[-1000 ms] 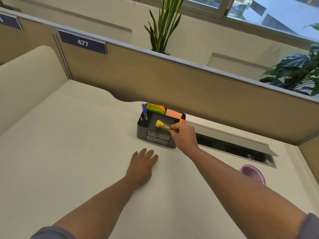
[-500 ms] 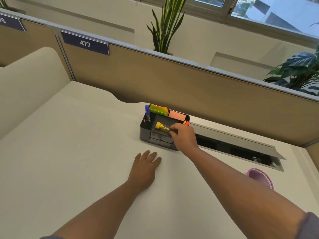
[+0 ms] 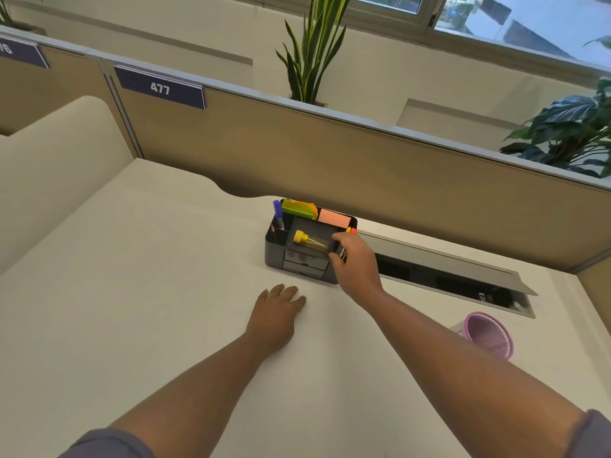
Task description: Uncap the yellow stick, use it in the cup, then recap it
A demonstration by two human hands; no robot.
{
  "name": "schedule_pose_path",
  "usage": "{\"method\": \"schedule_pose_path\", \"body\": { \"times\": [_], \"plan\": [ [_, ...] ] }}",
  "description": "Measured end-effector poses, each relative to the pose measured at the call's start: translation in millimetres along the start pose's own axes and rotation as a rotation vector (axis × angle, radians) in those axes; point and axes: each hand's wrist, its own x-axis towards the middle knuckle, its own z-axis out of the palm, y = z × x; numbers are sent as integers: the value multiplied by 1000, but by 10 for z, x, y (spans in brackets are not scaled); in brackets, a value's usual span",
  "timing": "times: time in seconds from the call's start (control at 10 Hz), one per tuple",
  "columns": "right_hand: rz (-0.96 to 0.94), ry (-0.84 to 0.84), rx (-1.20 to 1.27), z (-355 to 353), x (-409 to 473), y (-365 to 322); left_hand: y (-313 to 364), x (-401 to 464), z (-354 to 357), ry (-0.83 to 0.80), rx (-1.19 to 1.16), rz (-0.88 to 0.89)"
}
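The right hand point(image 3: 355, 259) holds the yellow stick point(image 3: 310, 241) by its end over the black organizer point(image 3: 297, 259); its fingertips hide that end. The left hand point(image 3: 276, 312) lies flat, fingers spread, on the table point(image 3: 132, 292). The arm partly covers the pink mesh cup point(image 3: 489, 335).

"477" on partition sign point(image 3: 160, 88) | cut-off "/6" on far-left sign point(image 3: 20, 53) | other print unreadable
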Motion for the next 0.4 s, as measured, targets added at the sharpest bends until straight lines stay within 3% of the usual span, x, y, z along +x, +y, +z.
{"method": "schedule_pose_path", "body": {
  "times": [0.1, 0.2, 0.4],
  "plan": [
    [9, -13, -2, -135, -202, 2, 61, 5, -199, -87, 21, 29],
    [-4, -4, -16, -314, -392, 4, 201, -10, -461, -52, 28, 60],
    [-65, 179, -61, -1042, -562, -286, 756, -53, -1505, 337, 104, 233]
  ]
}}
